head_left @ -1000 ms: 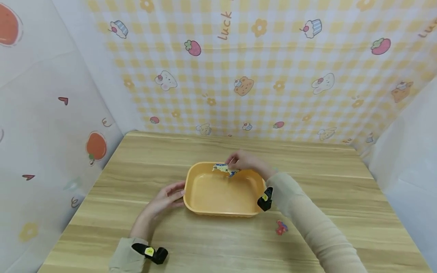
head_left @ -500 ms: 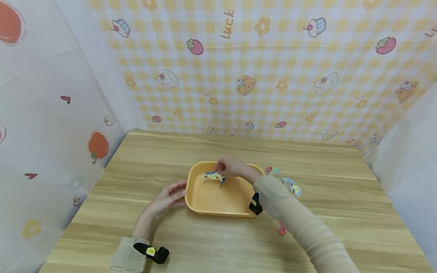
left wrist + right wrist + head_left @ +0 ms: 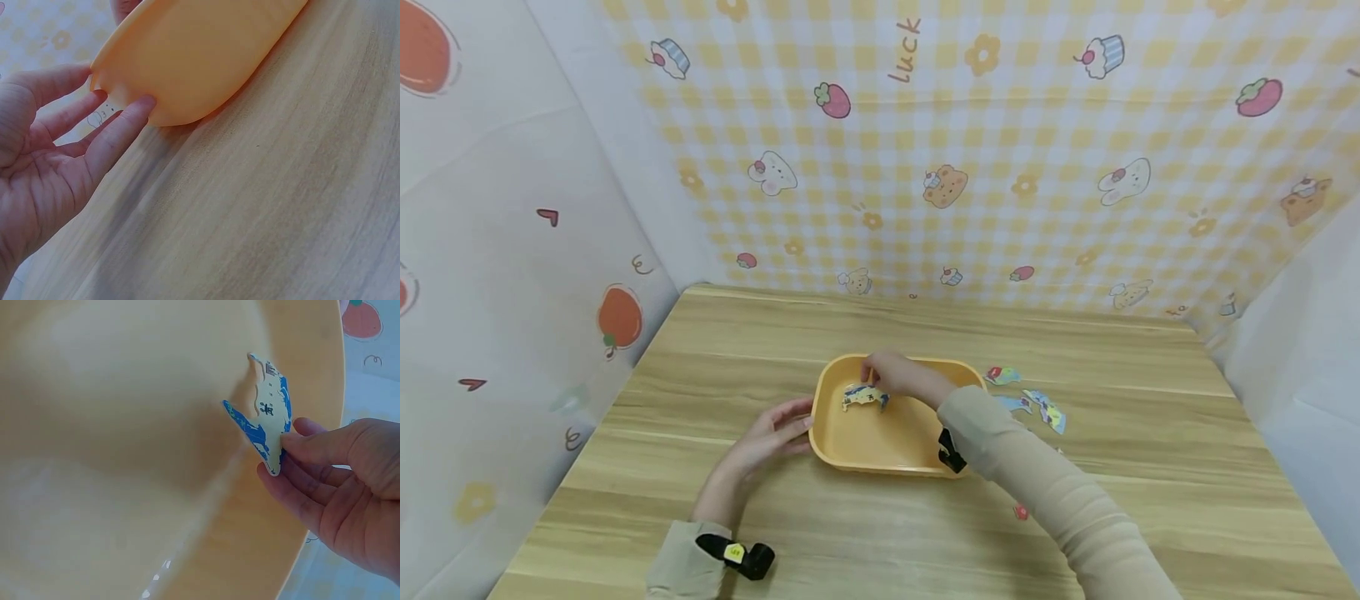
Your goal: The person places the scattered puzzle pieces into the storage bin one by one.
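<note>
One left hand (image 3: 772,431), fingers fairly straight, touches left end of yellow plastic basin (image 3: 880,442); blue-edged cutout (image 3: 273,409) inside basin's left half, long axis roughly along basin's length, extending left from pinching right hand (image 3: 898,373); loose cutouts (image 3: 1048,412) right of basin.

Cutout pieces (image 3: 1047,412) lie right of the tray (image 3: 880,439).

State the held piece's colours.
The piece is cream and blue with small dark marks; the right wrist view shows it best.
</note>
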`<state>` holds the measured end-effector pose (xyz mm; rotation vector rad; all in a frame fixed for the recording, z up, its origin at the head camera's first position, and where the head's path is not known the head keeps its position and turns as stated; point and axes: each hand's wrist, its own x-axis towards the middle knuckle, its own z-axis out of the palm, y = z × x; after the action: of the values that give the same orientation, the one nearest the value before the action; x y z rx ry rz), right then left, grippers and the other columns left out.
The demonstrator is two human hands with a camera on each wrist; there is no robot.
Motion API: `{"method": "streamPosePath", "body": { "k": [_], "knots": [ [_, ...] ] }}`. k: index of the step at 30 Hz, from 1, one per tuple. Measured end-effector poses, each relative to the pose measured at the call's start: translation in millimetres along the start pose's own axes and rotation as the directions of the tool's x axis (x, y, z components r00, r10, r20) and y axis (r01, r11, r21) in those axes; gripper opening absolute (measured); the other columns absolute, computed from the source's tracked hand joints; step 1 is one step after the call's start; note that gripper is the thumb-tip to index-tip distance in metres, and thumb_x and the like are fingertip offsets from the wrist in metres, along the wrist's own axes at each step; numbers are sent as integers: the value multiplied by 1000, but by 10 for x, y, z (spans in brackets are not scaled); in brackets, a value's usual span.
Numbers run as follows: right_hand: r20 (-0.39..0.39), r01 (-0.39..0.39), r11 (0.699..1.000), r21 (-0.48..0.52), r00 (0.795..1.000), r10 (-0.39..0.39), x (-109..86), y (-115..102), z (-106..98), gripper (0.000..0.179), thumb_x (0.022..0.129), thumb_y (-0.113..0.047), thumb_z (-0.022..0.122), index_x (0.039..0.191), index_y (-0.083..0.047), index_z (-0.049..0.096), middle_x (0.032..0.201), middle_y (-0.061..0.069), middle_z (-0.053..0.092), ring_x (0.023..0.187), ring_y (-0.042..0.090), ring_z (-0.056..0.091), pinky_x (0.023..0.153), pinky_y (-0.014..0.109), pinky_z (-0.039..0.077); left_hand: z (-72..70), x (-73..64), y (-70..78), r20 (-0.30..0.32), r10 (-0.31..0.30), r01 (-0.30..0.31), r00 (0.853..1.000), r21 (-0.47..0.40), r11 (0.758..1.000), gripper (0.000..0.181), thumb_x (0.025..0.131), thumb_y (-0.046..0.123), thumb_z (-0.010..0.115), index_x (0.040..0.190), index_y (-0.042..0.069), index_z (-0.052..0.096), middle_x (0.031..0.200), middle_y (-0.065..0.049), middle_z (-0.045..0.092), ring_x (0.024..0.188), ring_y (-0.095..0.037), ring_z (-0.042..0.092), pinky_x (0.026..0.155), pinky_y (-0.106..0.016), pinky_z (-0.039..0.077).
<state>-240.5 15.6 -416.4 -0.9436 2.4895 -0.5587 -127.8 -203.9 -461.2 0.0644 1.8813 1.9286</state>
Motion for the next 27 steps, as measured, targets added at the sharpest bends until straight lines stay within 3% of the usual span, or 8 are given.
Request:
{"method": "streamPosePath", "body": {
  "k": [4, 10, 17, 27],
  "knots": [
    [-18, 6, 999, -36, 1000, -6, -141, -134, -72, 18, 80, 13, 52, 92, 3, 63, 89, 16, 63, 80, 23, 58, 69, 27, 51, 2, 10, -4, 3, -4, 4, 1000, -7, 1000, 58, 93, 14, 51, 140, -6, 24, 142, -29, 29, 116, -29, 51, 90, -34, 52],
    [-33, 37, 998, -50, 999, -39, -161, -106, -90, 17, 84, 7, 52, 96, 3, 63, 93, 16, 63, 85, 24, 58, 77, 31, 51, 3, 18, -15, -14, -16, 15, 1000, -13, 1000, 60, 92, 17, 54, 140, -5, 25, 141, -28, 31, 116, -28, 51, 90, -34, 52],
    [-45, 18, 997, 70, 999, -14, -268, -49, -210, 17, 87, -3, 56, 103, 0, 61, 98, 15, 63, 92, 25, 59, 81, 30, 52, 1, 10, -13, -14, -10, 10, 1000, 9, 1000, 60, 92, 18, 53, 140, -5, 25, 142, -28, 30, 115, -26, 52, 90, -34, 52],
    [-170, 34, 974, 226, 985, 5, -524, 224, -358, 22, 84, -4, 62, 104, 5, 60, 92, 15, 64, 86, 24, 60, 80, 30, 53, 15, -5, 12, -31, -27, 27, 999, -2, 1000, 60, 93, 17, 53, 140, -6, 24, 143, -27, 29, 113, -22, 52, 90, -32, 52]
  ]
}}
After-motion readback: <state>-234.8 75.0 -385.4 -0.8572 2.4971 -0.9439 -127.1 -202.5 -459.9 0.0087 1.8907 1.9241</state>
